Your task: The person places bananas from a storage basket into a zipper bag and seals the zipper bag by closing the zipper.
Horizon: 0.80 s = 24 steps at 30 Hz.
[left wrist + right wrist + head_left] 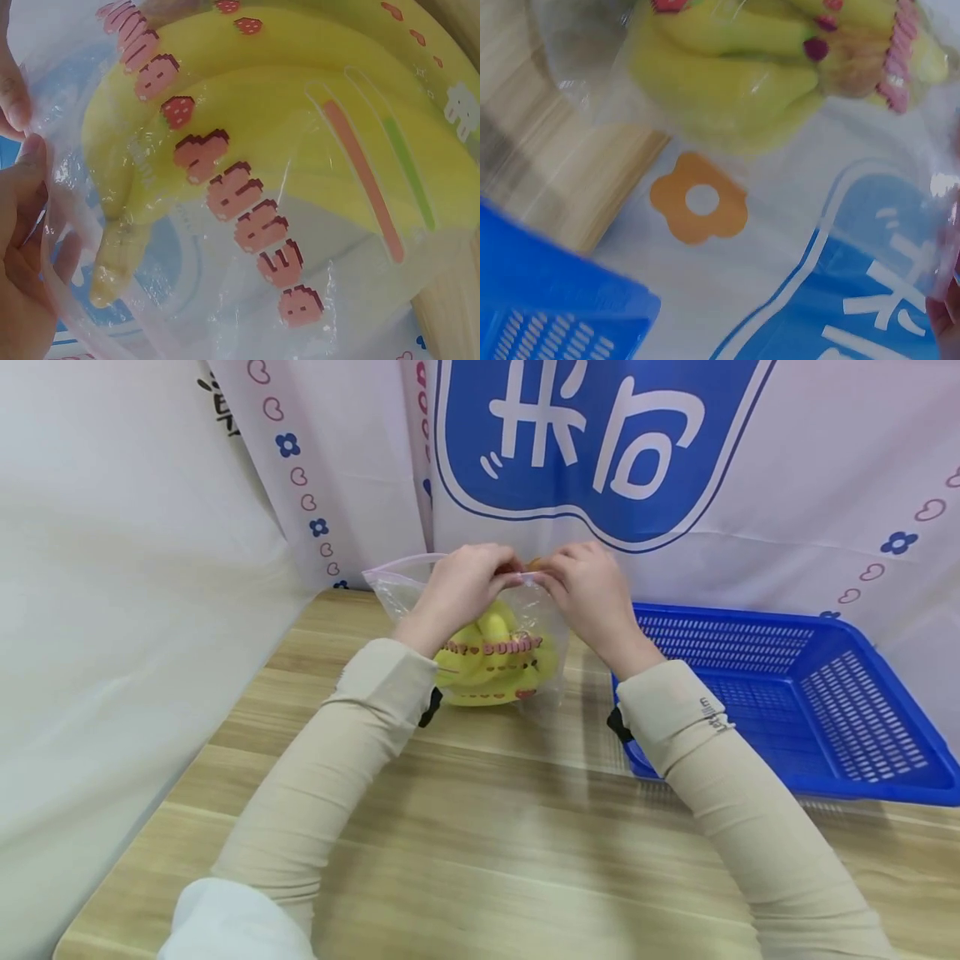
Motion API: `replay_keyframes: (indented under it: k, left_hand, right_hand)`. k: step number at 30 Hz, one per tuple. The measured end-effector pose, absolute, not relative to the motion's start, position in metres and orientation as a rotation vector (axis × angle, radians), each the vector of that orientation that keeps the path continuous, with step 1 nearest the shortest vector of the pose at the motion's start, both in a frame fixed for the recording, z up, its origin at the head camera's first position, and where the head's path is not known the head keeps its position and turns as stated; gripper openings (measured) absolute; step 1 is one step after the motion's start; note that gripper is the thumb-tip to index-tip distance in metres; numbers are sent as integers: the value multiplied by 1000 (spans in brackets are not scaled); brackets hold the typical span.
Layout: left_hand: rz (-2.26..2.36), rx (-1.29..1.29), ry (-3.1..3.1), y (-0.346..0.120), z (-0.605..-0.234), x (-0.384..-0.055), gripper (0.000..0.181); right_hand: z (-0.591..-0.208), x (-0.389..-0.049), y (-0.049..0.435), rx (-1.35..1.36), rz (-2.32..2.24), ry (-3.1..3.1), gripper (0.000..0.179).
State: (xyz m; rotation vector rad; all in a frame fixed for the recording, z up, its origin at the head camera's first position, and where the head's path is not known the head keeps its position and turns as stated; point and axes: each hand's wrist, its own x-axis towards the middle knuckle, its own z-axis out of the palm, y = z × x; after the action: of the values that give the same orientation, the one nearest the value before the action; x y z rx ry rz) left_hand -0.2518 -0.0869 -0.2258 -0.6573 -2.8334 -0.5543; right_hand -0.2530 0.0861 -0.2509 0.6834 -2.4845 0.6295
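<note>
A clear zip bag (551, 668) with pink print stands on the table, with a bunch of yellow bananas (480, 668) inside it. My left hand (472, 581) pinches the bag's top edge near its middle. Close beside it, my right hand (592, 593) pinches the same edge between thumb and fingers. To the left of the hands, the pink seal strip (401, 562) bows apart. The left wrist view shows the bananas (300, 97) pressed near the printed film, stem end toward the bag's opening. Only a bit of the right hand (946, 315) enters the right wrist view.
A blue perforated basket (795, 785) sits on the wooden table (465, 843) to the right, near my right forearm. Behind the bag hangs a white cloth (787, 485) with a blue emblem and printed hearts. Another pale cloth (135, 610) borders the table's left side.
</note>
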Motion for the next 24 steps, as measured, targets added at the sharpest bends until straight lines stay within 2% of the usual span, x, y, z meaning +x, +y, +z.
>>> replay_keyframes:
  k: [6, 18, 24]
  left_hand:
    - [-536, -655, -2840, -87, -226, -252, 23]
    - [-520, -626, -2873, -99, -229, -254, 25]
    - [-590, -656, -2855, -100, -231, -253, 24]
  right_hand:
    - [-248, -251, 83, 673, 698, -2545, 20]
    - [-251, -253, 95, 576, 778, -2580, 21]
    - [-252, -254, 95, 578, 608, -2594, 24]
